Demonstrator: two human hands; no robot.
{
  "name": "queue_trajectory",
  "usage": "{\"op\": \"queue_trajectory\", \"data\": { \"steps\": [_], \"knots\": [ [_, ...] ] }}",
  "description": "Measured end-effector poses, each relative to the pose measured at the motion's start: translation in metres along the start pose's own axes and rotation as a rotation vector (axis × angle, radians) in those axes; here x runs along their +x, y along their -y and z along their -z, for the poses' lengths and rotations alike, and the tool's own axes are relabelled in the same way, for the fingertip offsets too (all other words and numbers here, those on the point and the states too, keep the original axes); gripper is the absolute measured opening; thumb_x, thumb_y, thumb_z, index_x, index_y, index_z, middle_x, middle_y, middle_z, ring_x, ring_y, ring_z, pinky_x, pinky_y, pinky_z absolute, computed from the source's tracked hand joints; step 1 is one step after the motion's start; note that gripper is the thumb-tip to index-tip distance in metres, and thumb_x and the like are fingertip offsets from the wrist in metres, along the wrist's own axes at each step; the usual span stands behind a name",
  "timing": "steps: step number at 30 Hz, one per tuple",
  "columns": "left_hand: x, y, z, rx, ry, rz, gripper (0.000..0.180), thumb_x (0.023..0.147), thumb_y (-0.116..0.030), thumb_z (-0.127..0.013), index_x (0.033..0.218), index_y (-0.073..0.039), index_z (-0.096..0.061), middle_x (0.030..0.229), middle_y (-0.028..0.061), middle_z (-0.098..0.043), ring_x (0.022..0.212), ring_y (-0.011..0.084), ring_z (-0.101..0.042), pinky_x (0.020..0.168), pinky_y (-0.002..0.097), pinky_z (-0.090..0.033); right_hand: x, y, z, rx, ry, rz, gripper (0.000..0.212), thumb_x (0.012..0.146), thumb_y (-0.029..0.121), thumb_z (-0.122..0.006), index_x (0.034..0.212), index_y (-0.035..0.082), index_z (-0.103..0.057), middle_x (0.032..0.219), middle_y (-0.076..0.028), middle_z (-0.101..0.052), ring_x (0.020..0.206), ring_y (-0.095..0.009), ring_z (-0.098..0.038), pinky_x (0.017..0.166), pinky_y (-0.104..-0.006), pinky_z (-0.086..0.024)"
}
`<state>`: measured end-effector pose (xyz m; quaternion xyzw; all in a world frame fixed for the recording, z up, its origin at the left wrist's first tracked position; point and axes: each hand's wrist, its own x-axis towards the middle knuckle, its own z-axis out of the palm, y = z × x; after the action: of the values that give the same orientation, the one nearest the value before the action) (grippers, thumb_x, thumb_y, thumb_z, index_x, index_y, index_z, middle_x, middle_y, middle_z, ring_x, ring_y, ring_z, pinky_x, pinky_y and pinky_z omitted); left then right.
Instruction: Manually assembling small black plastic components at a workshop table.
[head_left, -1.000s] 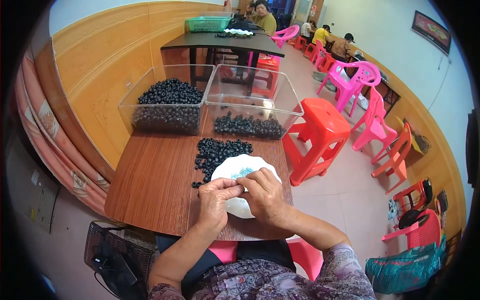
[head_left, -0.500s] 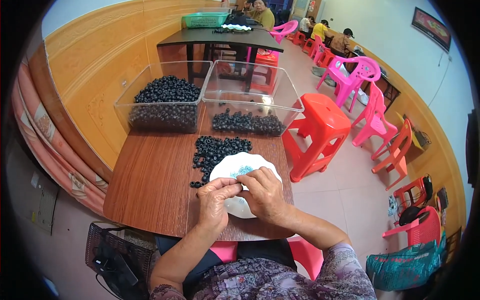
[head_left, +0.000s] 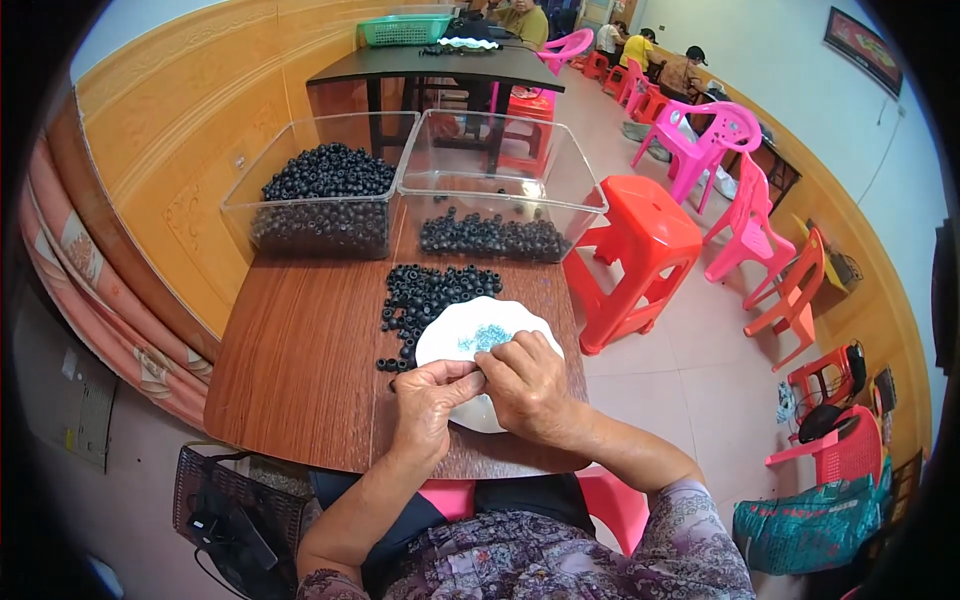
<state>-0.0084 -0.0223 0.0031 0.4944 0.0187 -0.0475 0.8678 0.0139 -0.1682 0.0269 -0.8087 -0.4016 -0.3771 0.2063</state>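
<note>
My left hand (head_left: 424, 408) and my right hand (head_left: 530, 388) meet over the near part of a white scalloped plate (head_left: 455, 325). Fingers and thumbs of both are pinched together at the tips, and whatever lies between them is hidden. Tiny blue pieces (head_left: 488, 338) are scattered in the plate, just beyond my fingertips. Against the plate's far left side spreads a loose heap of small round black parts with holes (head_left: 432, 292). A few of these lie close to my left thumb and fingers.
Past the heap stand two clear plastic bins: the left bin (head_left: 315, 203) is piled with black parts, the right bin (head_left: 500, 203) holds a shallow layer. A red stool (head_left: 650, 225) stands right of the wooden table (head_left: 300, 370). A wall (head_left: 190, 190) runs along the left. Other people sit farther off.
The right hand's fingers have curled in more tightly against the left fingertips. Both hands stay over the plate. The whole view has shifted slightly, with the bins and heap a little higher.
</note>
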Motion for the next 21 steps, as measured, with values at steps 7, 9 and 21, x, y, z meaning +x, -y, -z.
{"op": "queue_trajectory", "data": {
  "steps": [7,9,21],
  "knots": [
    [-0.004,-0.005,-0.008,0.033,-0.012,-0.047,0.016,0.077,-0.002,-0.069,0.089,0.008,-0.065,0.081,0.0106,-0.067,0.071,0.0128,-0.063,0.067,0.0219,-0.049,0.003,-0.006,-0.001,0.026,-0.026,0.079,0.036,0.053,0.006,-0.066,0.088,-0.002,-0.061,0.074,-0.008,-0.052,0.063,-0.023,-0.047,0.055,-0.0356,-0.037],
    [-0.005,-0.006,-0.010,0.012,0.000,-0.047,0.016,0.077,-0.002,-0.069,0.088,0.009,-0.065,0.081,0.0110,-0.067,0.071,0.0131,-0.063,0.067,0.0218,-0.049,0.003,-0.008,0.000,0.068,-0.047,0.130,0.037,0.052,0.008,-0.065,0.087,-0.003,-0.060,0.071,-0.008,-0.049,0.061,-0.023,-0.045,0.053,-0.0356,-0.034],
    [-0.002,-0.005,-0.016,0.092,-0.024,0.001,0.013,0.076,-0.002,-0.068,0.083,0.008,-0.064,0.076,0.0085,-0.066,0.066,0.0122,-0.061,0.064,0.0232,-0.049,0.001,-0.023,0.003,0.143,0.018,0.247,0.026,0.049,0.007,-0.062,0.074,-0.002,-0.057,0.062,-0.007,-0.042,0.056,-0.023,-0.044,0.049,-0.0361,-0.034]
  ]
}}
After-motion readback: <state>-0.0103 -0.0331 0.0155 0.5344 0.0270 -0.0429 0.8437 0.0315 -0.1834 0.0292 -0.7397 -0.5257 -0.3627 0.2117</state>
